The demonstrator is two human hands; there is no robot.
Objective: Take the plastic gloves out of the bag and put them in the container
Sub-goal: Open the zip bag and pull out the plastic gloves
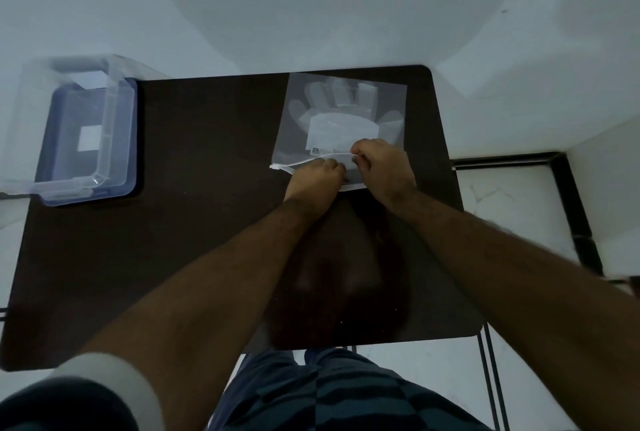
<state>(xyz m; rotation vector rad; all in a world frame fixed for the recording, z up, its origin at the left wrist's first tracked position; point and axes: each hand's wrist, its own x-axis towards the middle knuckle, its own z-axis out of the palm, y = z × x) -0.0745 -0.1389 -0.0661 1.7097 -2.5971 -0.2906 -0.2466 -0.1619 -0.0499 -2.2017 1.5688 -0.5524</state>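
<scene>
A clear zip bag (346, 101) lies flat at the far right of the dark table (194, 222). Inside it I see folded plastic gloves (343, 108) with their fingers pointing away from me, and a white label. Both hands are at the bag's near, zip edge. My left hand (317, 179) presses on or grips the lower lip of the opening; its fingers are hidden. My right hand (379, 162) pinches the upper lip and lifts it a little, so the zip strip arches. The clear plastic container (104, 125) stands at the table's far left, open on top.
The container sits on a blue lid or tray (130, 139) and hangs over the table's left edge. White walls stand behind the table. To the right lies a white tiled floor with a black border strip (568, 202). My legs show below the table's near edge.
</scene>
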